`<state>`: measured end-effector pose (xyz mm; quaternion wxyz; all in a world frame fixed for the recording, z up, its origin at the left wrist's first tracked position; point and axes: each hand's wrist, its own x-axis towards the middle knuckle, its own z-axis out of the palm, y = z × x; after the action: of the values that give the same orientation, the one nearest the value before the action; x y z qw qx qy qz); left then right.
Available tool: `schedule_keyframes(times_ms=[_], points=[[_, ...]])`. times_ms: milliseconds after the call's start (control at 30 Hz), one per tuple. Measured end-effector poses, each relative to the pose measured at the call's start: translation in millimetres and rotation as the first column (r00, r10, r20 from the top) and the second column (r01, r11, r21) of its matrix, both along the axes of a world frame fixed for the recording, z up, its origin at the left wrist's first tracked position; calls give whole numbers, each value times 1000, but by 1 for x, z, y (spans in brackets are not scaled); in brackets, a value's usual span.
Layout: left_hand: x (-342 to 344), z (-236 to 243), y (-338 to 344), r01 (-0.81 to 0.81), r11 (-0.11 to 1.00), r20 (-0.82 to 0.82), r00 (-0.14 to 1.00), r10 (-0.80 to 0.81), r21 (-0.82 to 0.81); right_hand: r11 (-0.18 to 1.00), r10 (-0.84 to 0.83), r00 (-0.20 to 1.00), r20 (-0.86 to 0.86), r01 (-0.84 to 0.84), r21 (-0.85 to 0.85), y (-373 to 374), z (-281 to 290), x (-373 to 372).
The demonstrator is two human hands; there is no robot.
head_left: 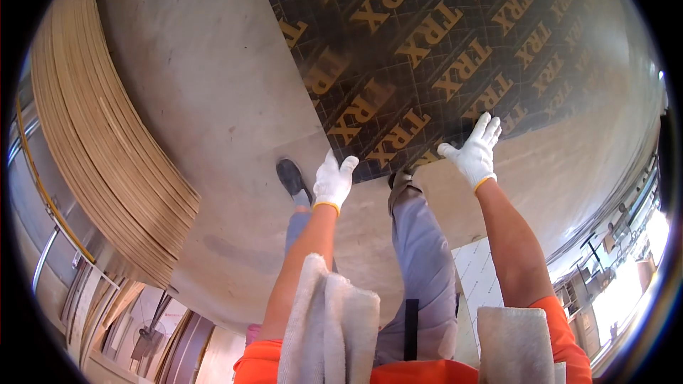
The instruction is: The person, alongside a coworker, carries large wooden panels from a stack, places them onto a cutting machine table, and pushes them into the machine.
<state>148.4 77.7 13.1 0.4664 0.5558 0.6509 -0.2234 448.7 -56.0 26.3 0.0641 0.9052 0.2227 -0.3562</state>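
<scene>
A large dark sheet (398, 64), panel-like and printed with repeated tan lettering, lies flat on a pale brown surface in front of me. My left hand (333, 182), in a white knit glove, is at its near left corner with thumb and fingers apart. The fingers' far side is hidden, so I cannot tell if any reach under the edge. Farther right along the near edge, my right hand (474, 153) wears the same kind of glove. Its fingers are spread and stretched out over the printed face, and the thumb points left.
A tall stack of thin wooden boards (107, 142) rises at the left. My shoe (290, 175) stands on the pale surface (213, 85) beside the sheet's corner. A folded light cloth (331, 320) hangs near my left arm. A white patterned sheet (477, 270) shows beyond my right leg.
</scene>
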Motion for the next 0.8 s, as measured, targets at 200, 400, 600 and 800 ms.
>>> schedule_keyframes(times_ms=[200, 400, 600, 800], points=[[-24, 16, -10, 257, 950, -77, 959, -273, -177, 1000, 4, 1000, -6, -4, 3, 4, 12, -12], [-160, 83, -63, 499, 822, 15, 857, -515, -274, 988, 69, 976, -204, -95, -121, -72, 54, -65], [-305, 211, -15, 195, 978, -89, 976, -201, -76, 992, -3, 833, -554, -68, -109, -105, 203, -235], [-473, 317, -28, -14, 983, -36, 999, 21, 184, 990, 133, 866, -483, -140, 22, -92, 324, -364]])
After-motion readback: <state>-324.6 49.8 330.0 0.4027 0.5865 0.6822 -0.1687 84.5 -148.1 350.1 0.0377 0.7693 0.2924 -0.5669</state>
